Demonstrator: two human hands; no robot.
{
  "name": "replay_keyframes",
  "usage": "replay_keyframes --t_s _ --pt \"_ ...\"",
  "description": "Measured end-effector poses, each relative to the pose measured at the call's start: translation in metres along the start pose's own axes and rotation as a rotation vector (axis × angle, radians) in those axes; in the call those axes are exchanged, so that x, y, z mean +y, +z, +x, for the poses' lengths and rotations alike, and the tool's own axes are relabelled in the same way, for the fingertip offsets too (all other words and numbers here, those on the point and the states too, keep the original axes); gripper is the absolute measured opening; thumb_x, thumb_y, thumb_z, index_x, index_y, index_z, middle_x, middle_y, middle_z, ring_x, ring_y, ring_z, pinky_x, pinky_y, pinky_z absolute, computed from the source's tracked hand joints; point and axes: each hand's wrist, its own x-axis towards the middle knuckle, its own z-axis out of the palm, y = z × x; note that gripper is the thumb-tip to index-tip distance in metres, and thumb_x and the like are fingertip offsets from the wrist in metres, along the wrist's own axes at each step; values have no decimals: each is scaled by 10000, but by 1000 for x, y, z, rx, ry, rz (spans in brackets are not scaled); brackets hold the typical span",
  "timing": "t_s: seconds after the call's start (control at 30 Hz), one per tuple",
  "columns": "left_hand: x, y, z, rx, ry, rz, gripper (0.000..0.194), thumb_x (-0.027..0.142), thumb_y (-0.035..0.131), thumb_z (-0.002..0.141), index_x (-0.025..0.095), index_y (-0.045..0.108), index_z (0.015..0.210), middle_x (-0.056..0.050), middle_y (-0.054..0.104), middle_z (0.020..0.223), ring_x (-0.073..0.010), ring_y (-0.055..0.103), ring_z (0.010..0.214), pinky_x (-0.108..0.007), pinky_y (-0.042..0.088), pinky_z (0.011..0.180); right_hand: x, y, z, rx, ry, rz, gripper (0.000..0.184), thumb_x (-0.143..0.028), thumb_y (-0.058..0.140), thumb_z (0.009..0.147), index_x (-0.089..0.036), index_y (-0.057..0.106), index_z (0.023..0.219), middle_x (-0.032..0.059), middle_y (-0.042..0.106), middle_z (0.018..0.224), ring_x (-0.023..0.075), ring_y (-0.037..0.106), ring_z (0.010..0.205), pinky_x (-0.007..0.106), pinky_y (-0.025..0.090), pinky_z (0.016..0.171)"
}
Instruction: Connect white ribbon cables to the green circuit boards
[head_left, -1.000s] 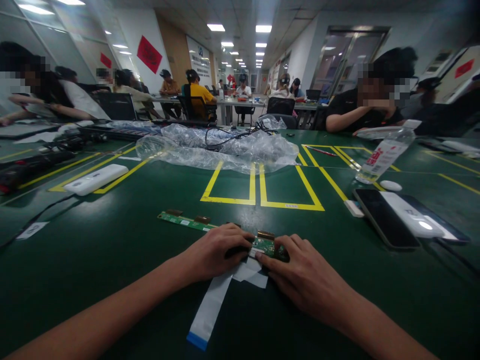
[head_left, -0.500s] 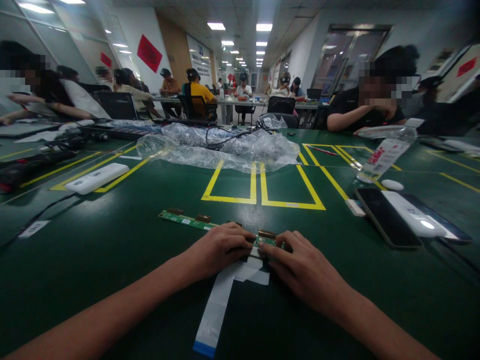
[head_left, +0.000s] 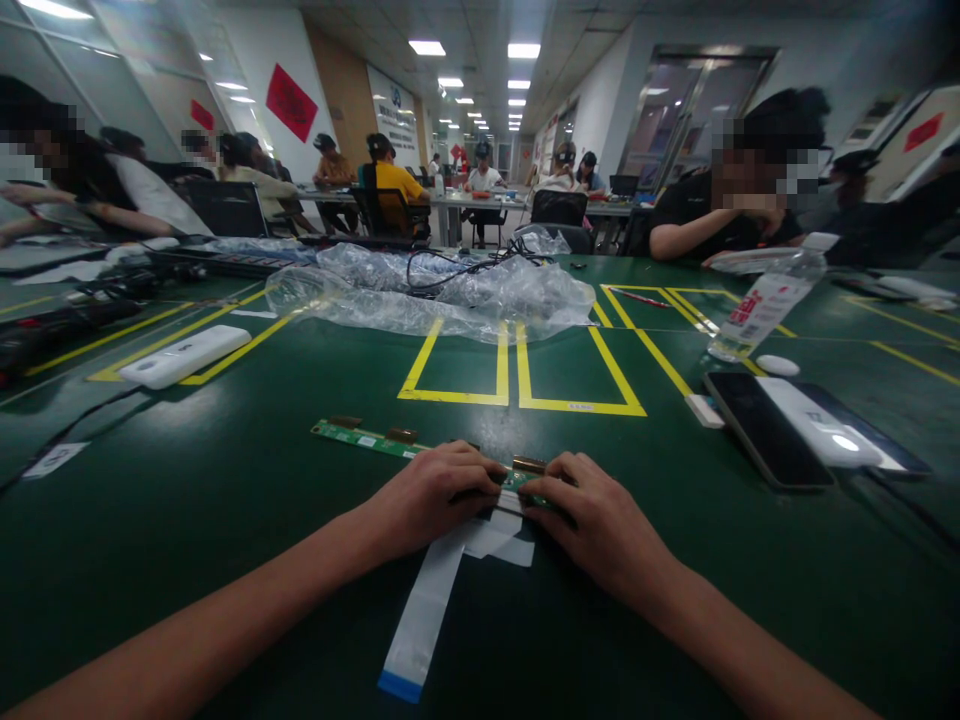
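Observation:
A long narrow green circuit board (head_left: 360,439) lies on the dark green table (head_left: 225,520), running from the left to under my hands. My left hand (head_left: 439,495) presses on the board's right part with its fingers curled and pinched at the white flat ribbon cable (head_left: 427,610), which trails toward me and ends in a blue tip. My right hand (head_left: 589,520) faces it, fingertips closed on the board beside the cable's connector. The board's right end is hidden under both hands.
A black phone (head_left: 765,430), a white device (head_left: 821,425) and a tilted water bottle (head_left: 765,305) lie to the right. Crumpled clear plastic wrap (head_left: 450,290) with a black cable sits behind yellow tape squares. A white box (head_left: 184,356) lies left. Other people sit around the far tables.
My right hand has slid left along the board until its fingertips meet the left hand's at the connector. The view shifted slightly.

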Motion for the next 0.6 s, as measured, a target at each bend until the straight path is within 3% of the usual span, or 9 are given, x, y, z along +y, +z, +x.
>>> replay_keyframes --t_s 0.6 --pt "4 -1 2 -3 35 89 112 127 602 917 157 700 963 -67 707 1068 -184 624 942 -328 485 812 -1 4 1 -1 -83 -79 117 -199 548 957 -204 663 938 59 616 971 188 543 861 323 476 721"
